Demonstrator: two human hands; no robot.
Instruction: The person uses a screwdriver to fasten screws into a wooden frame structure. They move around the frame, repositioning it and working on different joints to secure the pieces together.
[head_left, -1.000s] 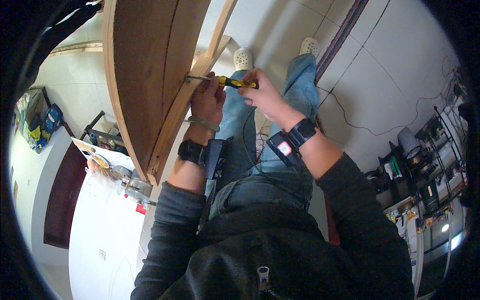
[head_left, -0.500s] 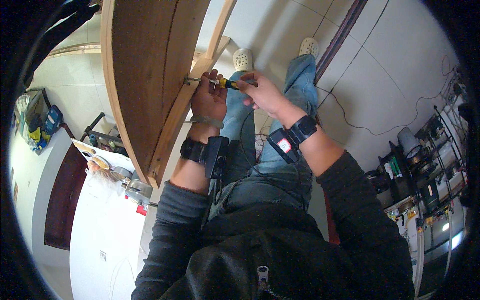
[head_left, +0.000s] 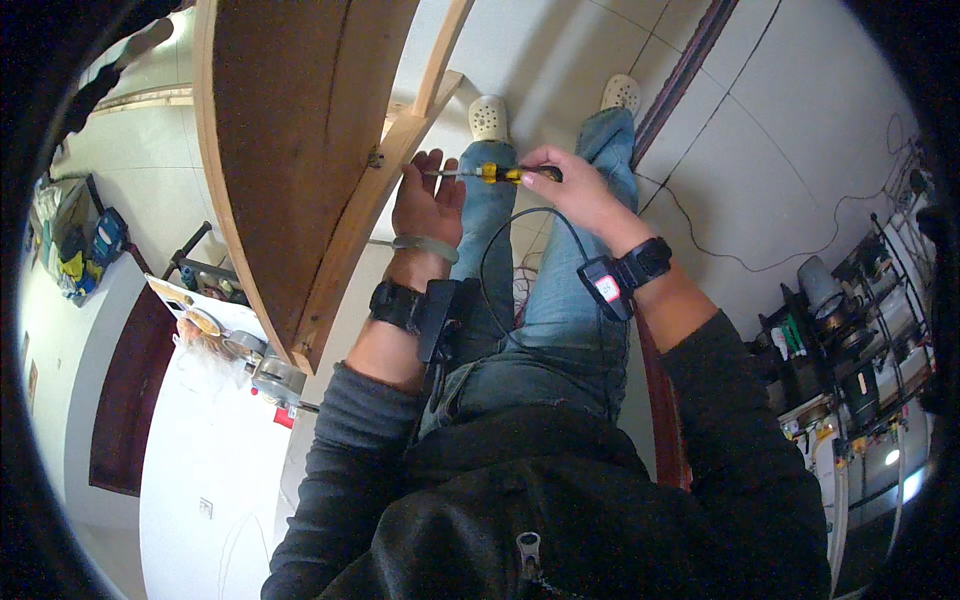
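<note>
My right hand [head_left: 583,192] is closed around the yellow-and-black handle of a screwdriver [head_left: 500,173]. Its thin metal shaft points left, across the fingers of my left hand [head_left: 428,208]. That hand is palm up, its fingers apart and slightly bent, close to the edge of a brown wooden panel [head_left: 300,130]. A small metal fitting [head_left: 375,157] sits on the panel's lighter wooden rail [head_left: 345,235], a short way left of my fingertips. The screwdriver tip is apart from the fitting. Whether the shaft touches my left fingers, I cannot tell.
A wooden crosspiece [head_left: 440,62] joins the panel at the far end. Below my hands are my jeans-clad legs and light clogs [head_left: 489,120] on a tiled floor [head_left: 800,130]. A white table [head_left: 200,420] with pots stands at left; a rack with cookware [head_left: 820,300] is at right.
My right hand has moved to the right with the screwdriver, drawing its tip away from the metal fitting. My left hand has shifted slightly right, off the rail's edge.
</note>
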